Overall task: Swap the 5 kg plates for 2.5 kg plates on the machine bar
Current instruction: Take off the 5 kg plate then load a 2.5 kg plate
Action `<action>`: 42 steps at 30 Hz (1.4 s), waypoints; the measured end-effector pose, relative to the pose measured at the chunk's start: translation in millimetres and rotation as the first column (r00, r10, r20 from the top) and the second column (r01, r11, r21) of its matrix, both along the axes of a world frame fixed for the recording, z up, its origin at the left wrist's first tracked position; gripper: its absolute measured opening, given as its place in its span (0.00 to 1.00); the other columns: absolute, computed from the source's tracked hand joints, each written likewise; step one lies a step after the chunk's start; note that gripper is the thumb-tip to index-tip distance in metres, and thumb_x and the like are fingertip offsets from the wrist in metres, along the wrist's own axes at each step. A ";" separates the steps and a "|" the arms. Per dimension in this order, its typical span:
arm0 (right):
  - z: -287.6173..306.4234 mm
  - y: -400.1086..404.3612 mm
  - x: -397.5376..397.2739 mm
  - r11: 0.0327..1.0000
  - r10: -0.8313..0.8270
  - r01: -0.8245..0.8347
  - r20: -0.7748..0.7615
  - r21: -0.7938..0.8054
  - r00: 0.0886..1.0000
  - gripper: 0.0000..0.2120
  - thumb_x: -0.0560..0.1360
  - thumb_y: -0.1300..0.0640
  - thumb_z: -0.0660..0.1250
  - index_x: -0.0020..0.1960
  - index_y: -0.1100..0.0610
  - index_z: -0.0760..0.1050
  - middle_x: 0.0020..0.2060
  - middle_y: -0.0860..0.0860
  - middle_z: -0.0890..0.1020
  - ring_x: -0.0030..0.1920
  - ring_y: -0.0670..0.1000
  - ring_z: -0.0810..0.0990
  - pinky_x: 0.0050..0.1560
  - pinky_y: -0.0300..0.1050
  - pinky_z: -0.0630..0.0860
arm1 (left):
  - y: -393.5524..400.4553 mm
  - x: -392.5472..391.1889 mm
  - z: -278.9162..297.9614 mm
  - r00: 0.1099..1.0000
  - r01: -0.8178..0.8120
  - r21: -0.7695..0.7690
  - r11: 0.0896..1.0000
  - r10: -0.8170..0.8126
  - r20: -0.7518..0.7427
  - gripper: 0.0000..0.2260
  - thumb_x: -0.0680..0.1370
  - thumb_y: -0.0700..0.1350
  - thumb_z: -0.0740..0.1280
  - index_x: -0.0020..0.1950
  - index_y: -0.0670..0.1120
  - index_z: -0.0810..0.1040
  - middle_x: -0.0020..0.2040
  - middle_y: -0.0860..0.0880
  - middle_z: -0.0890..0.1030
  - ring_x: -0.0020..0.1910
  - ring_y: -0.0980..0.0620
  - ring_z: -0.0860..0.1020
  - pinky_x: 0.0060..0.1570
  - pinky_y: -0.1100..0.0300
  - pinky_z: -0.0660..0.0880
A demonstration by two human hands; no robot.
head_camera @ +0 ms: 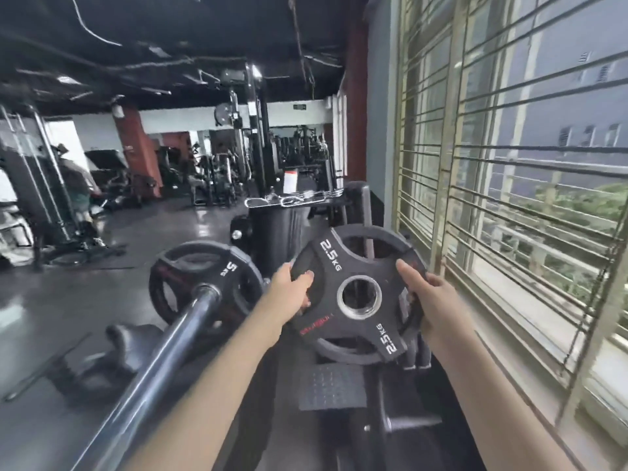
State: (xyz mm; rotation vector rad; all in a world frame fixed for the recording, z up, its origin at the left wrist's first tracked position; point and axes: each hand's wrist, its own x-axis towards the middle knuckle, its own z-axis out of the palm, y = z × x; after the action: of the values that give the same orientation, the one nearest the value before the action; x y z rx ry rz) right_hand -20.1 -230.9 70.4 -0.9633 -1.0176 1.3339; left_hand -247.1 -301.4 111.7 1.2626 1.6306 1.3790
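Step in hand: we judge we are carrying a 2.5 kg plate (356, 297) toward the machine bar (163, 351), while a 5 kg plate (204, 283) sits on it at centre left of the frame.
Grip: our left hand (292, 290) curls round the plate's left rim; our right hand (431, 300) clasps the right rim through a cut-out.
Plate location: lower centre of the frame, held in the air, just right of the 5 kg plate.
Plate facing: its labelled face turns toward us; the centre hole's axis points roughly at the camera.
Bar axis: runs from lower left up to the frame's centre.
Next move: likely the 5 kg plate must slide off first; then we line the hole up with the bar end.
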 end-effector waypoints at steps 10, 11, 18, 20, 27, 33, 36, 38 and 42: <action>27.9 -173.9 -80.5 0.975 0.145 -0.158 0.091 0.159 0.985 0.25 0.61 0.43 0.83 0.49 0.56 0.78 0.47 0.61 0.87 0.46 0.62 0.85 0.56 0.67 0.79 | -174.4 -65.3 -11.2 0.803 -0.130 0.112 0.985 0.038 0.595 0.21 0.78 0.61 0.66 0.33 0.48 0.73 0.24 0.51 0.68 0.20 0.54 0.64 0.22 0.64 0.62; 26.2 -186.1 -85.4 0.973 0.160 -0.172 0.090 0.152 0.983 0.26 0.61 0.43 0.83 0.49 0.57 0.78 0.46 0.61 0.87 0.45 0.61 0.84 0.55 0.64 0.80 | -187.8 -70.0 -12.4 0.821 -0.141 0.092 0.986 0.064 0.568 0.22 0.76 0.64 0.67 0.34 0.48 0.72 0.24 0.50 0.68 0.21 0.53 0.63 0.25 0.62 0.62; 8.2 -272.7 -112.0 0.963 0.251 -0.252 0.014 0.091 0.968 0.22 0.67 0.46 0.80 0.48 0.57 0.74 0.35 0.54 0.79 0.35 0.52 0.76 0.40 0.49 0.75 | -291.4 -88.7 -16.4 0.884 -0.271 0.013 0.963 0.243 0.398 0.34 0.57 0.80 0.68 0.34 0.49 0.72 0.33 0.44 0.73 0.35 0.47 0.72 0.45 0.53 0.69; 3.6 -292.6 -121.0 0.963 0.254 -0.251 -0.012 0.098 0.967 0.24 0.64 0.44 0.81 0.46 0.57 0.72 0.33 0.54 0.75 0.34 0.52 0.72 0.39 0.49 0.71 | -316.3 -94.9 -16.0 0.889 -0.291 0.007 0.957 0.268 0.371 0.34 0.58 0.81 0.66 0.30 0.48 0.68 0.27 0.47 0.70 0.29 0.49 0.69 0.41 0.54 0.67; -11.9 -329.5 -159.3 0.966 0.249 -0.250 0.022 0.068 0.968 0.20 0.72 0.51 0.78 0.38 0.55 0.66 0.24 0.46 0.72 0.28 0.47 0.69 0.32 0.40 0.69 | -360.8 -127.1 -29.2 0.874 -0.331 -0.046 0.943 0.324 0.362 0.33 0.60 0.80 0.65 0.31 0.50 0.67 0.26 0.50 0.67 0.25 0.52 0.64 0.36 0.55 0.64; -25.5 -333.8 -199.8 0.970 0.238 -0.240 0.046 0.034 0.970 0.21 0.69 0.50 0.80 0.46 0.58 0.69 0.32 0.48 0.78 0.33 0.48 0.74 0.35 0.42 0.72 | -359.0 -165.8 -38.3 0.787 -0.213 -0.204 0.955 0.292 0.544 0.37 0.53 0.78 0.73 0.46 0.50 0.79 0.54 0.40 0.80 0.50 0.43 0.79 0.62 0.44 0.73; -31.6 -332.6 -217.5 0.977 0.212 -0.213 0.055 0.011 0.976 0.20 0.71 0.53 0.79 0.49 0.58 0.70 0.35 0.50 0.79 0.31 0.45 0.77 0.33 0.38 0.73 | -367.5 -170.9 -31.5 0.788 -0.129 -0.323 0.937 0.295 0.541 0.50 0.58 0.78 0.70 0.71 0.49 0.73 0.74 0.44 0.70 0.76 0.38 0.63 0.71 0.28 0.48; -38.7 -329.0 -225.6 0.981 0.192 -0.192 0.049 -0.003 0.980 0.20 0.71 0.54 0.79 0.49 0.58 0.69 0.35 0.50 0.78 0.32 0.46 0.77 0.36 0.41 0.75 | -365.9 -175.9 -34.0 0.823 -0.042 -0.326 0.944 0.218 0.525 0.60 0.49 0.79 0.71 0.75 0.49 0.70 0.78 0.47 0.66 0.79 0.39 0.57 0.68 0.23 0.40; -41.2 -317.9 -232.7 0.988 0.157 -0.156 0.046 -0.011 0.987 0.17 0.72 0.56 0.78 0.49 0.59 0.70 0.34 0.50 0.78 0.31 0.45 0.79 0.35 0.39 0.76 | -341.7 -196.1 -45.8 0.820 -0.069 -0.287 0.955 0.218 0.530 0.52 0.47 0.78 0.74 0.65 0.51 0.76 0.73 0.50 0.72 0.76 0.38 0.64 0.67 0.21 0.45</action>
State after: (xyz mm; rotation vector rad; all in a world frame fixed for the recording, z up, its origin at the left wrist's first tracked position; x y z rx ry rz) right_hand -252.9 -548.8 29.1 -0.9392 -1.1442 1.4504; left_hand -443.2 -643.1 65.9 0.5140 1.4395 1.4013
